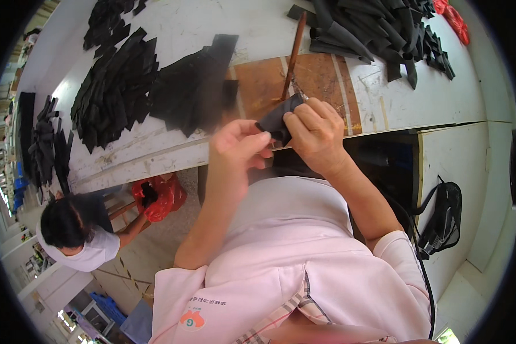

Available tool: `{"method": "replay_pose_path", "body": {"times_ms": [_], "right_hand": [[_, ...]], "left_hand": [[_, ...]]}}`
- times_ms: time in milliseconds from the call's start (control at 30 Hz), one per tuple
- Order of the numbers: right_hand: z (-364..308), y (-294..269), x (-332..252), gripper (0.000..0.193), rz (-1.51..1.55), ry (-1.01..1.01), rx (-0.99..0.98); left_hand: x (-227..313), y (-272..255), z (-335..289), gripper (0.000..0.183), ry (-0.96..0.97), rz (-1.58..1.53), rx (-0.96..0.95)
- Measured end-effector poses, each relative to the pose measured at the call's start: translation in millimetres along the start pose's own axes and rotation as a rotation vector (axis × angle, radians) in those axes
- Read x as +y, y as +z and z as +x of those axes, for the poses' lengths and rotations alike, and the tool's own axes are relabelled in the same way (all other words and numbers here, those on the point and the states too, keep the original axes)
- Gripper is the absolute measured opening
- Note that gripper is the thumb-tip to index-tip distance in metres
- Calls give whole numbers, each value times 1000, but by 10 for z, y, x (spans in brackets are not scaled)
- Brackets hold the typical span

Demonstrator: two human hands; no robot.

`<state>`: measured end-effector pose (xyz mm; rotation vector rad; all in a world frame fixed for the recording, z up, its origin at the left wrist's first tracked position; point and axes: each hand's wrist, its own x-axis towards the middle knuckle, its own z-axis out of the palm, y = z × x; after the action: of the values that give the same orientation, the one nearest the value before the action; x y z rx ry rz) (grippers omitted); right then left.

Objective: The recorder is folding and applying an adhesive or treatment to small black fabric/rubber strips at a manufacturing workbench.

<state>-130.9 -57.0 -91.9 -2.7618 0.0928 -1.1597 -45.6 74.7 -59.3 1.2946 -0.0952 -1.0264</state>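
Note:
A small black fabric piece [277, 118] is stretched between my two hands in front of me, just above the table's near edge. My right hand [317, 129] is closed on its right end, with the fingers curled in. At its left edge, the thumb and forefinger of my left hand [241, 143] pinch the cloth; the other fingers are loosely bent. Right behind the fabric, a thin brown rod [295, 54] stands tilted on a brown board [258, 80] on the table. The cloth and my right hand hide part of the board near the rod's foot.
Left of the board lie a dark fabric stack [192, 94] and a pile of black pieces [117, 86]. Another black heap [355, 26] fills the far right, near red plastic [456, 26]. A person [77, 229] at left reaches into a red bag [175, 198]. A black bag [441, 221] hangs at right.

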Motion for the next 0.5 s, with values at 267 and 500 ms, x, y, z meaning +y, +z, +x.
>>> {"method": "replay_pose_path", "body": {"times_ms": [267, 500], "right_hand": [[-26, 57, -19, 13, -19, -17, -3], [-74, 20, -36, 16, 27, -3, -93]], "left_hand": [[-39, 1, 25, 11, -10, -3, 17], [-137, -1, 90, 7, 112, 33, 127]]}}
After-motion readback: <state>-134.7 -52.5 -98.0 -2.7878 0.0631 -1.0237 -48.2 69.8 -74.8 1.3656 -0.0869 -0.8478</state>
